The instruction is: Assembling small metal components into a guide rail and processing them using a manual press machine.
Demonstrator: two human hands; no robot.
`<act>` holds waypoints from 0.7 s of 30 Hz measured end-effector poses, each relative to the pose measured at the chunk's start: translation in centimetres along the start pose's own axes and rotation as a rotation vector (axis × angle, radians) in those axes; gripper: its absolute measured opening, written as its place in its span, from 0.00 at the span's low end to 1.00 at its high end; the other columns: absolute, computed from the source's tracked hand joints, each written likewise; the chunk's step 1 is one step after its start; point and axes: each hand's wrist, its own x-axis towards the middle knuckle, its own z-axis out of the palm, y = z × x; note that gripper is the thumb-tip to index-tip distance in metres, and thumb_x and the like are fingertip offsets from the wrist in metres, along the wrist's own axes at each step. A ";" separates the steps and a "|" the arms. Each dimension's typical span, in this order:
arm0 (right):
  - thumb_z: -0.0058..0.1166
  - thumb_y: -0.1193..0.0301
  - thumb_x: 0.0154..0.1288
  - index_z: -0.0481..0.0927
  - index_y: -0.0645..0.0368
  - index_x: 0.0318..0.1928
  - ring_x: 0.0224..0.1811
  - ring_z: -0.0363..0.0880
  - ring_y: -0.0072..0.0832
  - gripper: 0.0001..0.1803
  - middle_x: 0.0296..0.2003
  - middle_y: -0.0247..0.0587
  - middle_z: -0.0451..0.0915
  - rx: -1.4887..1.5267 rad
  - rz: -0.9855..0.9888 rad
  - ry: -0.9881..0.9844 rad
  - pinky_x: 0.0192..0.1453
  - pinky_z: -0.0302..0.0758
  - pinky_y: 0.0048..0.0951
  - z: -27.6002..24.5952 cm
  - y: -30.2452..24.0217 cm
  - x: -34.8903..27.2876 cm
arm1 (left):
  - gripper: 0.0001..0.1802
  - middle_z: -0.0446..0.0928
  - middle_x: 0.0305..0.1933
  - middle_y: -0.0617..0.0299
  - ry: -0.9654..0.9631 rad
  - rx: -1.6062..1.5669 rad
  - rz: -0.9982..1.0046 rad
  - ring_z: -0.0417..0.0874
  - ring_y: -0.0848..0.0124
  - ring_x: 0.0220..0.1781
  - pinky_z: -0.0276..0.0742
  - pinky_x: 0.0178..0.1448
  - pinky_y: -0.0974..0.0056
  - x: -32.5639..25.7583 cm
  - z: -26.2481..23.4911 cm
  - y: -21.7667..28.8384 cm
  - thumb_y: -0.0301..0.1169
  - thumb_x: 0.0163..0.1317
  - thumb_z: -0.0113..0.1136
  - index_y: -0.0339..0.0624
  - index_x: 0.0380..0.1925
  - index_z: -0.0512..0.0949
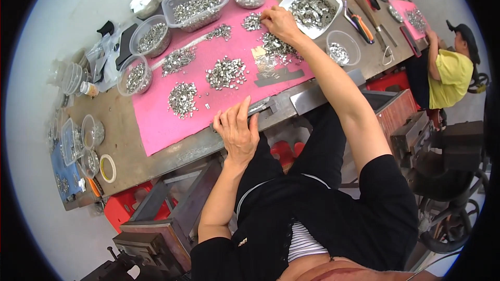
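Observation:
My left hand [239,131] rests over a narrow metal bar fixture [262,107] at the bench's front edge, fingers apart and stretched across it. Further off, my right hand [280,24] has its fingers bent together beside a small pile of shiny metal pieces [252,21]. Whatever is in its fingertips is too small to make out. Below that hand spreads a darker heap of metal pieces [278,47]. More piles lie on the pink mat [156,131], including a large one [226,73] and a rounder one [183,100] nearer my left hand.
A white tray [336,1] of metal parts stands right of my right hand. Clear plastic tubs [195,9] line the mat's far side. Orange-handled pliers [363,28] lie to the right. Another person in a yellow shirt [452,77] sits at the far right.

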 end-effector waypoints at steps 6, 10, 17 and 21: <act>0.59 0.66 0.62 0.89 0.51 0.39 0.43 0.83 0.43 0.09 0.37 0.43 0.84 -0.019 -0.020 -0.028 0.51 0.70 0.49 -0.3 1.0 -0.2 | 0.32 0.77 0.50 0.58 0.001 0.015 0.011 0.77 0.60 0.53 0.59 0.69 0.48 0.0 0.0 0.1 0.30 0.57 0.73 0.43 0.63 0.75; 0.57 0.65 0.60 0.89 0.51 0.36 0.41 0.83 0.44 0.10 0.35 0.44 0.85 -0.050 0.010 0.021 0.52 0.71 0.49 -1.0 1.3 -0.6 | 0.29 0.77 0.51 0.58 -0.017 0.034 0.006 0.76 0.60 0.54 0.60 0.69 0.49 0.1 -0.1 0.2 0.31 0.58 0.71 0.44 0.61 0.77; 0.60 0.67 0.63 0.85 0.64 0.39 0.33 0.84 0.30 0.12 0.30 0.44 0.86 0.465 -0.004 -0.581 0.41 0.79 0.33 -7.0 -8.8 -5.2 | 0.29 0.77 0.52 0.58 -0.005 0.021 -0.015 0.76 0.60 0.54 0.59 0.69 0.49 0.2 0.3 -0.1 0.32 0.58 0.71 0.43 0.61 0.76; 0.63 0.72 0.58 0.84 0.65 0.37 0.31 0.84 0.37 0.10 0.28 0.47 0.84 0.366 -0.057 -0.528 0.39 0.79 0.36 -4.7 -10.5 -9.8 | 0.30 0.78 0.52 0.58 -0.005 0.013 -0.011 0.76 0.60 0.54 0.59 0.69 0.50 0.4 0.3 0.0 0.32 0.58 0.71 0.44 0.62 0.76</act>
